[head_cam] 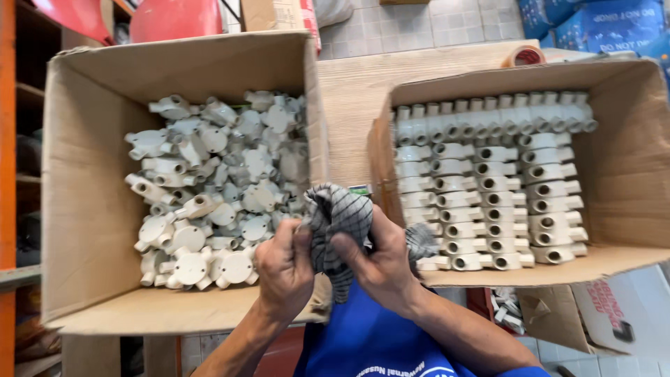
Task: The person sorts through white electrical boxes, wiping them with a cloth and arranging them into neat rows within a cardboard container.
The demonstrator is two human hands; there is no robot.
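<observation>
Between the left cardboard box point(84, 209) of jumbled cream plastic junction fittings point(216, 188) and the right cardboard box point(621, 167) of neatly rowed ones point(495, 188), I see my left hand point(285, 269) and right hand point(380, 262) both clamped on a grey checked cloth point(338, 216).

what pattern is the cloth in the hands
A grey-and-white check with dark lines; the cloth shows best in the head view.

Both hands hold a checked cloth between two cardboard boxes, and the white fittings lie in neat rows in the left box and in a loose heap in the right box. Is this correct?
Not quite: the boxes are swapped. In the head view, the left box holds the loose heap, and the right box holds the neat rows. The rest is right: the left hand and right hand both hold the checked cloth between the boxes.
</observation>
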